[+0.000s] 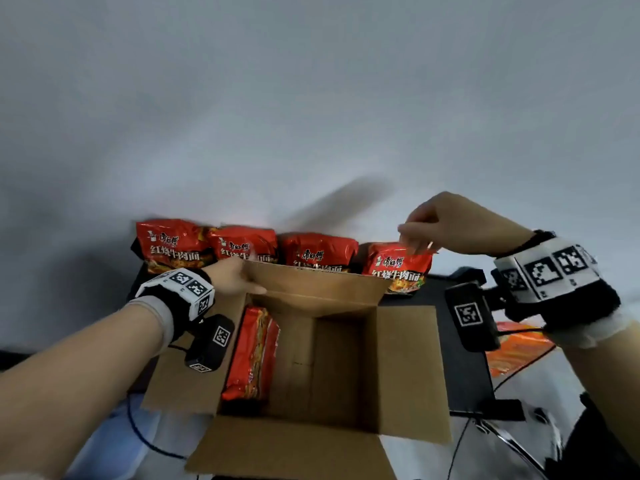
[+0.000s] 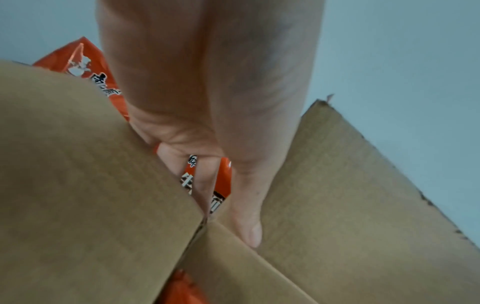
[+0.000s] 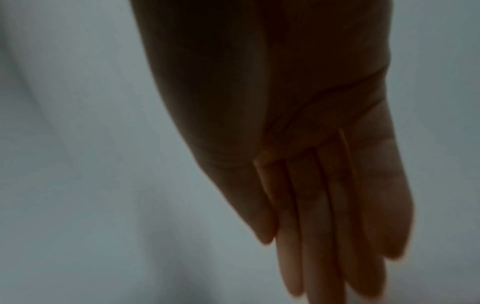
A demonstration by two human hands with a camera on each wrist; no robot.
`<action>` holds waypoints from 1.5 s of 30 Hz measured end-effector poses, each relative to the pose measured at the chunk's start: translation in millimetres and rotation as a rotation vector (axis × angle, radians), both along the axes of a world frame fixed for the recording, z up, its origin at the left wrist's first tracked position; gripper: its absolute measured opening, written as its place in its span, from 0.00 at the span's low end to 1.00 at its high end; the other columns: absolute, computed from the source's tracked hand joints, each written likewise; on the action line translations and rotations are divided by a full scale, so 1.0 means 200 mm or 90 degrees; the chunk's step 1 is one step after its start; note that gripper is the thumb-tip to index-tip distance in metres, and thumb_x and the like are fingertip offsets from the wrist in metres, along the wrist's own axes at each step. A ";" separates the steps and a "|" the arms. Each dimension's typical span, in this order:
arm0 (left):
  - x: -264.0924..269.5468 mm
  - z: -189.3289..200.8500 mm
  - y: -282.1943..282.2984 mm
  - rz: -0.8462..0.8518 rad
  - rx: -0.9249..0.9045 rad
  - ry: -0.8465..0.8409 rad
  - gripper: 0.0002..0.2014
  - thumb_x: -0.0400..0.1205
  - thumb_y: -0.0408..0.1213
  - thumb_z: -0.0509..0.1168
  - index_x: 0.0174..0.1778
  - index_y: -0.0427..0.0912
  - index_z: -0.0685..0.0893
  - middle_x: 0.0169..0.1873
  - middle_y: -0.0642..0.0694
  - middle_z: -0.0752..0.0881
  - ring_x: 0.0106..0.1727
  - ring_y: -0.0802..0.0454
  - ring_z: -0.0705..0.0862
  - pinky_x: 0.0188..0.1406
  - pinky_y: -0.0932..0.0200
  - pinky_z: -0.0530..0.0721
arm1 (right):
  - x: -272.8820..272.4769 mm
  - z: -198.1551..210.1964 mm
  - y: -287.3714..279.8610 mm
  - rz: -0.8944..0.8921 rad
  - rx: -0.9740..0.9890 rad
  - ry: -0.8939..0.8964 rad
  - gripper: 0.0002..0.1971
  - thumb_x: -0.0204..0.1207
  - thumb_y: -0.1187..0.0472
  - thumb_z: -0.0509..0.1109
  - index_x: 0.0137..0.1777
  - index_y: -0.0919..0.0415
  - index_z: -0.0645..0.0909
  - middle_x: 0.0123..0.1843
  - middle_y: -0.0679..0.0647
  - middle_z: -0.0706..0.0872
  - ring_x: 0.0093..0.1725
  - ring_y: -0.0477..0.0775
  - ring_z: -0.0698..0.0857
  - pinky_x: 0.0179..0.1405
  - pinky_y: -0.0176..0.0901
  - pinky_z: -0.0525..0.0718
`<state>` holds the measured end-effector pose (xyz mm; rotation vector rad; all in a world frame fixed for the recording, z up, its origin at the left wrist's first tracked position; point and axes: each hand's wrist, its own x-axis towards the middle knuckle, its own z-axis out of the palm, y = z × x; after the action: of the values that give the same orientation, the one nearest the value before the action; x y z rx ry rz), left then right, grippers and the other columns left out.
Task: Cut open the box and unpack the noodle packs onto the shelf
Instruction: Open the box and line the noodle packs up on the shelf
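Both forearms reach forward, each with a marker-patterned band strapped round the wrist and a small black camera block hanging under it. The left hand (image 1: 230, 277) is stretched out at the left, its thumb (image 2: 246, 216) lying straight along the inner face of the cardboard flap (image 1: 311, 282) while the fingers (image 2: 205, 185) go down behind it, so the flap sits between thumb and fingers. The right hand (image 1: 457, 225) is raised higher and further right, wrist bent, fingers pointing down and left. In the right wrist view its fingers (image 3: 319, 226) lie straight and close together, holding nothing; that picture is dim and blurred.
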<state>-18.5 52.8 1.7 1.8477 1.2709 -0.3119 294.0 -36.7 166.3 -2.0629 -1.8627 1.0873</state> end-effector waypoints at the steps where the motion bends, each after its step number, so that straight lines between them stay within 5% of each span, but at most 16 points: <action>1: 0.00 0.01 0.00 0.002 -0.008 -0.011 0.17 0.78 0.42 0.70 0.56 0.34 0.82 0.49 0.39 0.88 0.54 0.43 0.85 0.57 0.54 0.82 | -0.11 0.03 -0.05 0.038 -0.049 0.044 0.14 0.79 0.55 0.66 0.37 0.57 0.89 0.32 0.49 0.92 0.31 0.39 0.87 0.32 0.28 0.83; 4: -0.01 0.01 0.01 -0.015 -0.007 -0.034 0.07 0.77 0.38 0.71 0.46 0.40 0.82 0.41 0.47 0.86 0.50 0.48 0.83 0.47 0.65 0.80 | -0.45 -0.11 -0.14 0.162 -0.238 0.069 0.17 0.81 0.52 0.62 0.47 0.62 0.88 0.39 0.50 0.92 0.36 0.43 0.88 0.38 0.33 0.87; 6: -0.02 -0.01 0.02 -0.019 -0.003 -0.032 0.06 0.76 0.39 0.72 0.43 0.42 0.84 0.41 0.48 0.86 0.50 0.49 0.84 0.50 0.62 0.80 | -0.66 -0.31 -0.14 0.210 -0.337 0.029 0.20 0.82 0.52 0.60 0.53 0.69 0.85 0.48 0.59 0.92 0.39 0.50 0.87 0.40 0.41 0.87; 8: -0.04 -0.04 0.04 -0.008 -0.007 -0.033 0.11 0.74 0.43 0.74 0.49 0.42 0.87 0.46 0.45 0.89 0.53 0.47 0.85 0.61 0.53 0.82 | -0.83 -0.52 -0.12 0.188 -0.397 0.008 0.22 0.82 0.54 0.59 0.60 0.75 0.81 0.56 0.66 0.89 0.42 0.57 0.86 0.40 0.44 0.87; 12: -0.05 -0.05 0.02 0.002 0.018 -0.064 0.12 0.74 0.42 0.74 0.49 0.40 0.87 0.42 0.45 0.89 0.47 0.47 0.85 0.57 0.54 0.82 | -1.04 -0.86 -0.05 0.030 -0.487 0.017 0.29 0.80 0.48 0.61 0.76 0.65 0.66 0.73 0.66 0.76 0.56 0.64 0.86 0.42 0.49 0.87; 15: -0.06 -0.06 0.01 0.022 0.028 -0.080 0.16 0.75 0.42 0.73 0.53 0.36 0.86 0.44 0.43 0.89 0.51 0.44 0.86 0.60 0.48 0.83 | -1.11 -0.93 -0.03 -0.037 -0.499 0.021 0.36 0.76 0.42 0.64 0.78 0.64 0.64 0.68 0.63 0.80 0.51 0.58 0.85 0.48 0.47 0.87; 19: -0.08 -0.08 0.01 0.021 0.031 -0.100 0.16 0.76 0.40 0.72 0.55 0.34 0.86 0.36 0.48 0.85 0.46 0.47 0.83 0.55 0.53 0.81 | -1.10 -0.91 -0.04 -0.101 -0.536 0.047 0.18 0.77 0.57 0.63 0.62 0.69 0.77 0.45 0.58 0.82 0.39 0.55 0.80 0.41 0.42 0.83; 21: -0.11 -0.08 0.01 0.016 0.026 -0.126 0.14 0.78 0.38 0.70 0.57 0.36 0.86 0.46 0.43 0.89 0.52 0.46 0.86 0.62 0.52 0.81 | -1.01 -0.89 -0.04 -0.094 -0.580 0.041 0.13 0.77 0.62 0.61 0.55 0.70 0.79 0.50 0.66 0.85 0.49 0.62 0.85 0.39 0.41 0.81; 23: -0.12 -0.08 0.00 0.003 0.026 -0.142 0.12 0.79 0.36 0.68 0.58 0.40 0.87 0.52 0.43 0.90 0.57 0.46 0.85 0.66 0.50 0.79 | -0.89 -0.89 -0.06 -0.130 -0.569 0.044 0.24 0.76 0.62 0.68 0.71 0.69 0.73 0.68 0.67 0.81 0.67 0.65 0.82 0.53 0.44 0.85; 27: -0.12 -0.08 -0.02 -0.013 0.046 -0.132 0.11 0.81 0.33 0.65 0.57 0.40 0.87 0.56 0.43 0.88 0.58 0.47 0.83 0.65 0.53 0.77 | -0.78 -0.91 -0.14 -0.151 -0.449 0.000 0.34 0.70 0.59 0.77 0.75 0.61 0.70 0.71 0.60 0.80 0.66 0.62 0.82 0.61 0.54 0.85; 30: -0.11 -0.08 -0.02 -0.019 0.057 -0.133 0.10 0.80 0.28 0.64 0.52 0.43 0.88 0.57 0.42 0.88 0.62 0.44 0.83 0.67 0.51 0.77 | -0.75 -0.76 -0.17 0.003 -0.350 -0.122 0.33 0.69 0.56 0.77 0.74 0.57 0.72 0.71 0.56 0.81 0.68 0.59 0.81 0.65 0.49 0.81; 33: -0.11 -0.09 0.01 -0.052 0.070 -0.122 0.13 0.79 0.26 0.64 0.37 0.48 0.87 0.54 0.39 0.89 0.61 0.40 0.84 0.67 0.47 0.79 | -0.66 -0.43 -0.16 0.136 -0.272 -0.177 0.29 0.69 0.54 0.76 0.71 0.52 0.76 0.64 0.51 0.84 0.63 0.56 0.83 0.57 0.45 0.82; 35: -0.10 -0.10 0.04 -0.074 0.071 -0.095 0.12 0.77 0.24 0.62 0.38 0.44 0.87 0.51 0.38 0.89 0.58 0.39 0.85 0.65 0.46 0.81 | -0.51 -0.20 -0.16 0.165 -0.257 -0.150 0.24 0.68 0.53 0.77 0.66 0.50 0.80 0.59 0.47 0.87 0.58 0.52 0.86 0.53 0.42 0.84; 38: -0.06 -0.12 0.08 -0.139 0.045 -0.050 0.14 0.76 0.22 0.59 0.50 0.35 0.87 0.51 0.44 0.88 0.56 0.46 0.84 0.63 0.51 0.82 | -0.19 0.10 -0.20 0.106 -0.205 -0.094 0.18 0.67 0.55 0.79 0.58 0.48 0.83 0.53 0.43 0.90 0.51 0.46 0.89 0.55 0.45 0.87; 41: -0.03 -0.10 0.10 -0.186 0.030 -0.013 0.12 0.77 0.22 0.61 0.39 0.44 0.83 0.36 0.48 0.86 0.40 0.52 0.84 0.44 0.61 0.83 | 0.10 0.26 -0.24 -0.015 -0.106 -0.085 0.15 0.69 0.63 0.77 0.54 0.50 0.82 0.47 0.41 0.89 0.45 0.39 0.88 0.43 0.29 0.84; 45: -0.03 -0.13 0.13 -0.170 0.029 0.007 0.16 0.76 0.23 0.63 0.27 0.48 0.78 0.28 0.50 0.80 0.32 0.56 0.80 0.36 0.63 0.75 | 0.44 0.18 -0.21 -0.137 -0.046 -0.168 0.16 0.68 0.66 0.76 0.54 0.52 0.81 0.47 0.49 0.86 0.49 0.55 0.85 0.42 0.44 0.82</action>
<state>-24.1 78.5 -23.3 2.0602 1.0463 -0.4402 382.4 -78.8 201.8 -2.4849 -1.6752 0.8775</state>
